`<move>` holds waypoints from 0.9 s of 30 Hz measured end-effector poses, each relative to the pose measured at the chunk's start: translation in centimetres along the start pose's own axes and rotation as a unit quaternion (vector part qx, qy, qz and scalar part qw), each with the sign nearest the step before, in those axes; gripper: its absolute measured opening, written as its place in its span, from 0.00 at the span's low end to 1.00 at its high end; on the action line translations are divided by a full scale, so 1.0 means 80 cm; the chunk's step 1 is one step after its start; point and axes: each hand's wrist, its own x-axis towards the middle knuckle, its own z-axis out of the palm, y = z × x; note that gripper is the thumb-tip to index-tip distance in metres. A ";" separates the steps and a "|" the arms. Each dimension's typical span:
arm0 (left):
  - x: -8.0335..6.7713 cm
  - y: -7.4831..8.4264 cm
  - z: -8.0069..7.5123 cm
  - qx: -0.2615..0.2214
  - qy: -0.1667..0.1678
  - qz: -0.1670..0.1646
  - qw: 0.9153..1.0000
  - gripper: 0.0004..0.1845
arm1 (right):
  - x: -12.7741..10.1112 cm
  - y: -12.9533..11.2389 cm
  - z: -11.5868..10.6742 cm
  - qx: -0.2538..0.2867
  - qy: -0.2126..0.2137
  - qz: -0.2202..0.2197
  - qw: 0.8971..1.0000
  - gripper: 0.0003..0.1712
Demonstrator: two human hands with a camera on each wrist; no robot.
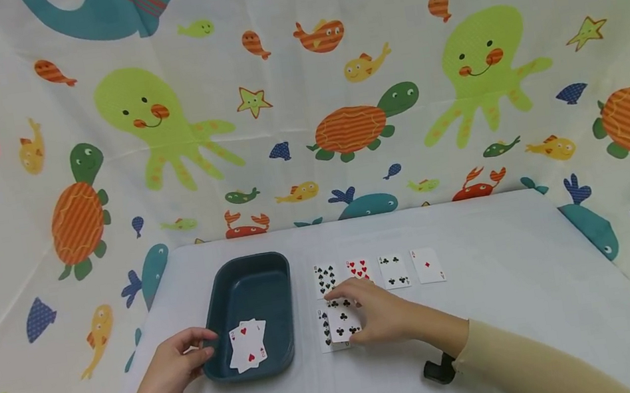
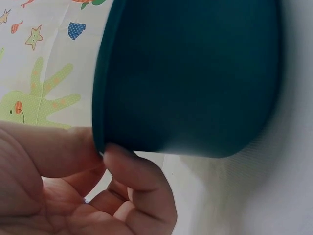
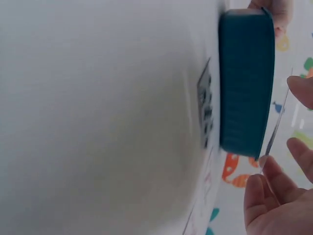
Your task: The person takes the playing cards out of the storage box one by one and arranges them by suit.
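A white playing card showing black clubs point(image 1: 344, 324) is pinched at its edges by the right hand point(image 1: 381, 313), lifted just over a spade card point(image 1: 325, 329) on the white table point(image 1: 515, 289). Behind lie four face-up cards in a row point(image 1: 378, 273). To the left, the left hand point(image 1: 175, 370) curls its fingers on the rim of a dark teal plastic tray point(image 1: 248, 290) holding a few heart cards point(image 1: 247, 345).
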 end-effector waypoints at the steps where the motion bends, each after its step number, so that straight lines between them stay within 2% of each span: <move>1: 0.000 -0.001 0.001 -0.001 0.000 0.000 1.000 0.15 | -0.005 0.005 -0.001 -0.001 0.001 0.004 1.000 0.46; 8: 0.000 -0.001 0.001 0.001 0.000 0.003 1.000 0.15 | -0.036 0.038 -0.014 -0.005 0.016 0.031 0.999 0.46; 15: -0.001 0.002 0.000 0.000 -0.001 0.000 1.000 0.15 | -0.059 0.064 -0.023 -0.033 0.015 0.051 0.998 0.45; 20: -0.003 0.003 0.001 -0.001 -0.001 0.002 1.000 0.15 | -0.076 0.079 -0.032 -0.036 0.015 0.081 0.996 0.45; 27: -0.004 0.002 0.000 -0.004 -0.003 0.004 1.000 0.15 | -0.085 0.096 -0.042 -0.036 0.011 0.112 0.993 0.46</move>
